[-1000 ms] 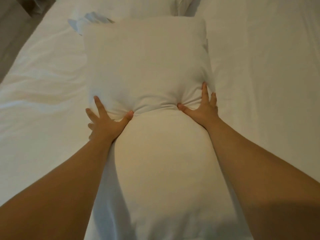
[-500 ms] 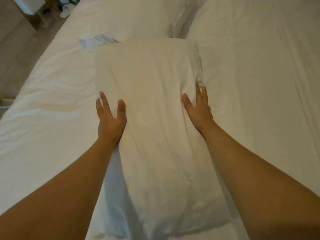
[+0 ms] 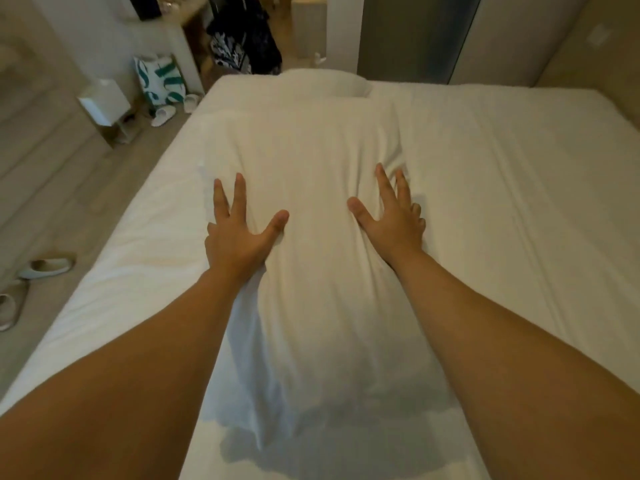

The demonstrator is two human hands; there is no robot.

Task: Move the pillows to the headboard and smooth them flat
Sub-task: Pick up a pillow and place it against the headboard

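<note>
A long white pillow (image 3: 311, 161) lies lengthwise down the middle of the white bed (image 3: 519, 202), running away from me. My left hand (image 3: 239, 233) rests flat on its left side with fingers spread. Flat on the pillow's right edge lies my right hand (image 3: 391, 216), fingers apart and pressing a small crease into the fabric. Neither hand grips anything. A second white pillow (image 3: 325, 83) sits at the far end of the bed, partly hidden behind the first. No headboard shows in this view.
Wooden floor runs along the bed's left side with slippers (image 3: 45, 266), a white box-shaped stand (image 3: 104, 100), a green-and-white bag (image 3: 161, 81) and dark clothing (image 3: 242, 39). A grey door or panel (image 3: 415, 36) stands beyond the bed.
My hands let go of the pinched pillow fabric and now lie flat with fingers spread. The pillow has flattened out. My view has tilted up, showing the far end of the bed and room.
</note>
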